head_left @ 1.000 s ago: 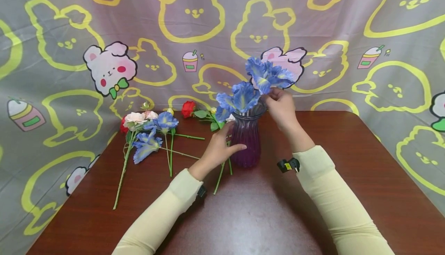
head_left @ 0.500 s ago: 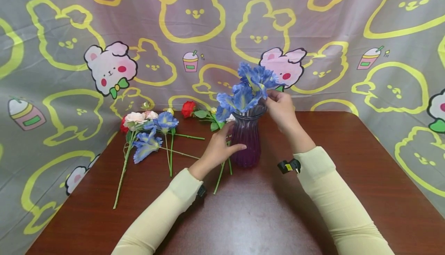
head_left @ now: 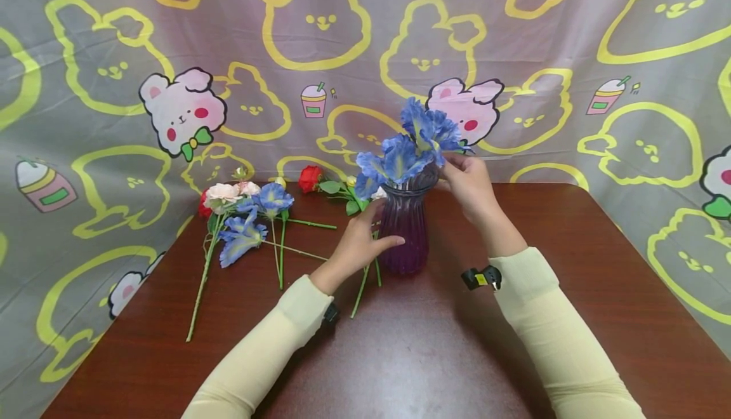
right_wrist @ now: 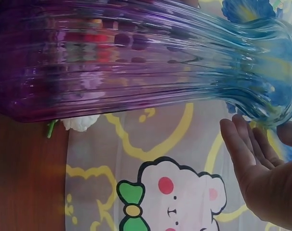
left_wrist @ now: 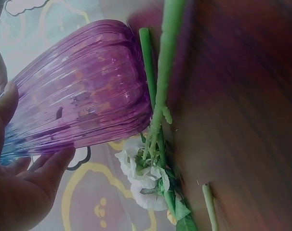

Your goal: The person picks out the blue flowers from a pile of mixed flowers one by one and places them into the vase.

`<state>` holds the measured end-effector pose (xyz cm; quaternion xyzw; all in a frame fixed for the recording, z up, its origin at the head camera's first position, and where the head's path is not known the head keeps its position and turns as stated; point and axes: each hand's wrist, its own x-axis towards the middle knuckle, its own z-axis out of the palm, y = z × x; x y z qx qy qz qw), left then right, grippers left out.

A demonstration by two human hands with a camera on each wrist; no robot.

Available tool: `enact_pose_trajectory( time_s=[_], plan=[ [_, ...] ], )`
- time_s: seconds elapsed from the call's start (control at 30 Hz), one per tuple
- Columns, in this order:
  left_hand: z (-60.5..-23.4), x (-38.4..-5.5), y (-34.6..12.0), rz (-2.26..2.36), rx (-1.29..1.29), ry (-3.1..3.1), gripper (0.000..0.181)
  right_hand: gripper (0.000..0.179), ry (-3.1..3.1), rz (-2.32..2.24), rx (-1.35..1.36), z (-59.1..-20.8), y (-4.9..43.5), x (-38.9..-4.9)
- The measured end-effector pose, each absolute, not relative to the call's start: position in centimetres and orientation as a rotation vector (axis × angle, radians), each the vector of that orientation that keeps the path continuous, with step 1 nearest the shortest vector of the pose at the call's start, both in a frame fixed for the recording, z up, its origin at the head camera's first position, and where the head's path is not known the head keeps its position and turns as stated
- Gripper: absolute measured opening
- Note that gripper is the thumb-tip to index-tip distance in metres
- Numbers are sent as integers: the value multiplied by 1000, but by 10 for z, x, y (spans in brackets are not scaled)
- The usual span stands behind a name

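A: Surface, room?
B: Brown table (head_left: 571, 292); bunny-print cloth (head_left: 342, 38) behind. Loose flowers (head_left: 245, 216) lie far left.

A: Container?
B: Purple ribbed vase (head_left: 404, 232), upright mid-table, blue flowers (head_left: 408, 146) in its mouth.

A: Hands?
B: Left hand (head_left: 360, 244) cups the vase's side, fingers curved around the glass. Right hand (head_left: 468, 181) pinches a blue stem at the rim.

A: Wrist views?
B: Left shows a white bloom (left_wrist: 143, 180) and green stems (left_wrist: 158, 96) behind the vase base. Right shows fingers (right_wrist: 245, 147) straight beside the rim.

left hand (head_left: 358, 241) steadying vase (head_left: 404, 228), right hand (head_left: 468, 184) pinching iris (head_left: 425, 130)
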<state>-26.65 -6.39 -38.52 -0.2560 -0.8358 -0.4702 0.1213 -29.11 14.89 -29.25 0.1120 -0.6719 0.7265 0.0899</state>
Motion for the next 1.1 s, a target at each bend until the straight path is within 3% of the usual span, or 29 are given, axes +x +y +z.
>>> enact_pose_trajectory(
  time_s=[0.53,1.1],
  plan=[
    [-386,-267,-65,-1376,-745,-2450,82,51,-2077,2110,406,-314,158,-277],
    [-386,-267,-64,-1361,-752,-2449,82,45,-2057,1983,643,-344,155,-270]
  ],
)
